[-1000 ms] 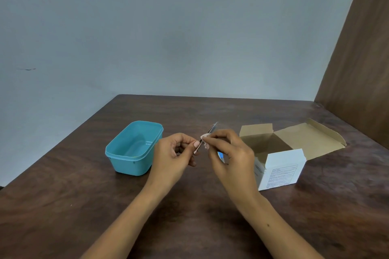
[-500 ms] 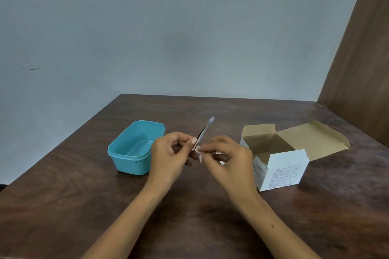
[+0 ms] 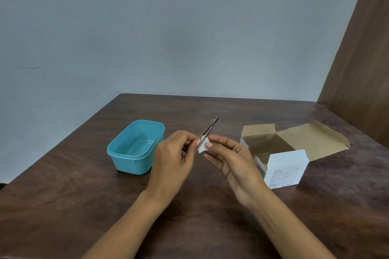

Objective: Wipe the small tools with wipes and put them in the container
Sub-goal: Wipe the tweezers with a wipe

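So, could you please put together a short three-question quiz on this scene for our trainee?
1. True or false: the teal container already holds a tool.
2. Which hand presses the white wipe against the metal tool: A left hand, B right hand?
3. Fill in: the cardboard box stands with its flaps ____.

Key: 1 false; 2 B; 3 open.

container [image 3: 134, 149] left of hands [image 3: 203, 153], box [image 3: 282, 157] right

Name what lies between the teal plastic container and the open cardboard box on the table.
In the head view, both hands: left hand gripping the thin metal tool, right hand pinching a white wipe on it.
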